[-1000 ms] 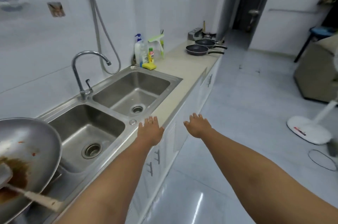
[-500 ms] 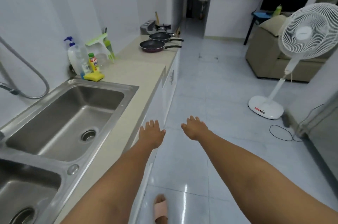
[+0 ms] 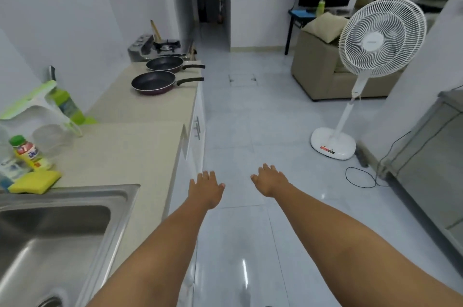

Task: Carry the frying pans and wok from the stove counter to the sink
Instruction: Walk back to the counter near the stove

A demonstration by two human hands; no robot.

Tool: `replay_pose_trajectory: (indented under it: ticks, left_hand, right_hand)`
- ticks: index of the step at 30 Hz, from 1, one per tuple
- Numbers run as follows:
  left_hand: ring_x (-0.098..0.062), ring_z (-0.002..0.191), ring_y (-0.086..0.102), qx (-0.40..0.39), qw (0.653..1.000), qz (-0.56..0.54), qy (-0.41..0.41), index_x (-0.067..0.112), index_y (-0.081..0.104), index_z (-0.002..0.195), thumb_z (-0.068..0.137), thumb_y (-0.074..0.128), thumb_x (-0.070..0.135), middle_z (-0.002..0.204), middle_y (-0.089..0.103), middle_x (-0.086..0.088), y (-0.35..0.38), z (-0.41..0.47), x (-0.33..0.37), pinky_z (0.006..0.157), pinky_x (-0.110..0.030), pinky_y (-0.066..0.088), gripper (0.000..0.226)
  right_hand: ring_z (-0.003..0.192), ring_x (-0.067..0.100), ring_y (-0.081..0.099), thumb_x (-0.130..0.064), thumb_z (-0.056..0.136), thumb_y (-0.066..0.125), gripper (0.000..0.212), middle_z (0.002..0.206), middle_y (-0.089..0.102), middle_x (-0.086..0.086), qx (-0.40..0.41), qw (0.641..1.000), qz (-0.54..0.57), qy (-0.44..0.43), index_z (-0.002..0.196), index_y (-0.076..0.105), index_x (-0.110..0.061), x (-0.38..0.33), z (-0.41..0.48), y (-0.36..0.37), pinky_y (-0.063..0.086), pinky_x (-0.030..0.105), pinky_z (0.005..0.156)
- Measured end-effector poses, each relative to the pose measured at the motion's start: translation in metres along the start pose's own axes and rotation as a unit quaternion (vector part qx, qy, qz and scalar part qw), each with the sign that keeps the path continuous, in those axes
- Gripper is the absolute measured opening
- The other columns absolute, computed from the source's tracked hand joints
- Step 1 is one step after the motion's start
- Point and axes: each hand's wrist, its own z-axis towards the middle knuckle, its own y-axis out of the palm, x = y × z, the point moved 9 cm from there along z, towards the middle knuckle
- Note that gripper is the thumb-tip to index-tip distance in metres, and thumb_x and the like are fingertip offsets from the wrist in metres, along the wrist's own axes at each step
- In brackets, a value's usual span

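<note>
Black frying pans wait far down the counter (handles overhanging, easy to grab), so left hand and right hand reach forward empty, fingers loosely spread.

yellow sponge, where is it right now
In the head view the yellow sponge lies at the left edge, on the counter just behind the sink rim, in front of the small dish-soap bottle.
</note>
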Motion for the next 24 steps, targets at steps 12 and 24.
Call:
replay_pose_trajectory:
  ticks: [12, 24]
  left_hand:
    - [-0.029, 0.152, 0.002, 0.007, 1.000, -0.014, -0.002, 0.007, 0.001, 0.157, 0.104, 0.019, 0.046, 0.165, 0.000, -0.015, -0.082, 0.222, 0.038, 0.121, -0.047, 0.005, 0.069]
    - [-0.029, 0.151, 0.006, 0.050, 0.993, -0.063, -0.086, 0.005, 0.003, 0.156, 0.104, 0.022, 0.045, 0.165, 0.003, -0.015, -0.184, 0.422, 0.042, 0.121, -0.048, 0.011, 0.068]
  right_hand:
    - [0.152, 0.029, 0.007, -0.044, 0.104, 0.023, 0.063, 0.166, 0.009, 0.009, 0.001, 1.000, 0.003, -0.007, 0.154, 0.023, -0.006, 0.030, 0.206, -0.098, 0.012, 0.048, 0.121]
    - [0.151, 0.030, 0.007, -0.044, 0.105, 0.021, 0.064, 0.166, 0.009, 0.010, 0.001, 0.998, -0.019, -0.059, 0.155, 0.020, -0.005, 0.044, 0.415, -0.233, 0.012, 0.048, 0.121]
